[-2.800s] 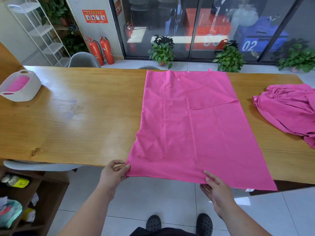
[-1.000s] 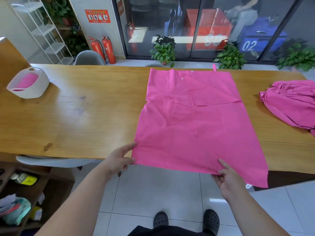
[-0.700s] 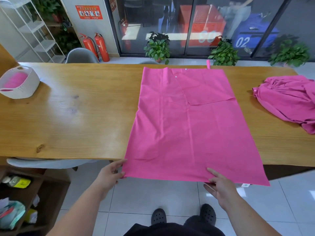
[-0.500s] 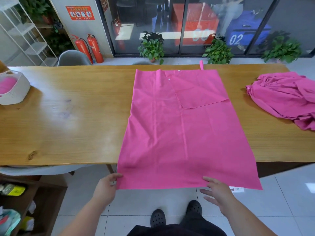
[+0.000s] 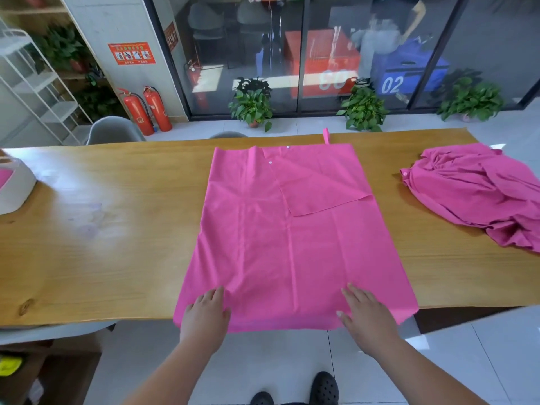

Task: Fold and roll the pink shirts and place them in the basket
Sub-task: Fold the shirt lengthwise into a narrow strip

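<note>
Step in hand, by look of it: smoothing folded pink shirt (image 5: 292,244) before rolling. Shirt lay flat at centre of bench (image 5: 102,229), sleeve tucked across upper right, hem overhanging near edge. Left hand (image 5: 204,314) and right hand (image 5: 365,317) lay flat on hem, fingers (image 5: 217,295) straight, released, gripping nothing. Next move probably calls for pinching hem at both corners and rolling tight toward collar. Cloth thin, matte, faintly creased, long rectangle. Second shirt (image 5: 473,194) crumpled at far right. White basket (image 5: 14,188) at left edge, pink inside.

Folded pink shirt (image 5: 289,244) lay flat on table (image 5: 102,244), hem overhanging near edge. Left hand (image 5: 206,315) and right hand (image 5: 365,315) pressed flat on hem. Crumpled shirt (image 5: 479,197) right; basket (image 5: 13,190) far left.
</note>
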Available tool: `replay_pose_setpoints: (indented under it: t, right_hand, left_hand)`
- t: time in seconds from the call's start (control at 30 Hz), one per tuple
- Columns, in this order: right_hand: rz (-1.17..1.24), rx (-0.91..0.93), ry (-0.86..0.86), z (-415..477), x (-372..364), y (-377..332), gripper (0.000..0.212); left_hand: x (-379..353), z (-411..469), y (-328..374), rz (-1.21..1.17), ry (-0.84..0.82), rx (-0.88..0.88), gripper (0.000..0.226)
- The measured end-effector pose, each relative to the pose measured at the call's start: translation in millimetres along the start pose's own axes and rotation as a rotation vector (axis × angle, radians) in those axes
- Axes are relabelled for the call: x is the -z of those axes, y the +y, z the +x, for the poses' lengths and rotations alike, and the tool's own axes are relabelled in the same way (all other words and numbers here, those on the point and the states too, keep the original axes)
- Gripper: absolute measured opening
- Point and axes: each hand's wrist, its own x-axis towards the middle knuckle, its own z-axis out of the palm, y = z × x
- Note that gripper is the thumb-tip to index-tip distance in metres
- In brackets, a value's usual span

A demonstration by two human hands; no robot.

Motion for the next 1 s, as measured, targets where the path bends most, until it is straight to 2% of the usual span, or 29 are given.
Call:
replay_pose_setpoints:
  t: [0.1,0.2,0.3,0.37,0.5,0.57,0.7,0.83,1.0]
  right_hand:
    - [-0.035,0.045,0.072,8.3,18.7,8.1,0.056]
    - [-0.041,0.086,0.08,21.4,26.2,23.3,0.058]
    - [-0.053,0.126,0.003,27.3,21.8,34.7,0.07]
    - [-0.101,0.147,0.002,26.2,16.7,38.9,0.07]
    - [-0.117,0.208,0.131,32.4,15.3,43.8,0.081]
    - [-0.073,0.22,0.101,36.5,12.8,49.6,0.073]
    - [-0.067,0.234,0.05,38.8,10.9,59.5,0.074]
    - [-0.08,0.276,0.11,44.8,13.4,61.3,0.076]
    - [-0.081,0.265,0.081,46.6,-1.3,75.9,0.074]
  left_hand:
    - [1.6,0.1,5.9,0.102,0.086,0.014,0.048]
    - [-1.6,7.1,10.5,0.066,0.149,0.002,0.063]
    - [-7.6,16.2,20.3,-0.006,-0.011,-0.131,0.08]
    - [-13.2,15.7,30.9,0.006,-0.069,-0.152,0.076]
    - [-7.8,16.8,53.6,0.064,0.043,-0.052,0.065]
    - [-10.3,21.2,58.4,0.039,0.061,-0.056,0.071]
    - [-19.1,19.4,63.7,0.013,-0.057,-0.057,0.077]
    - [-4.4,17.3,78.6,0.124,0.036,-0.032,0.074]
    - [-17.5,19.0,78.2,0.07,-0.089,-0.091,0.08]
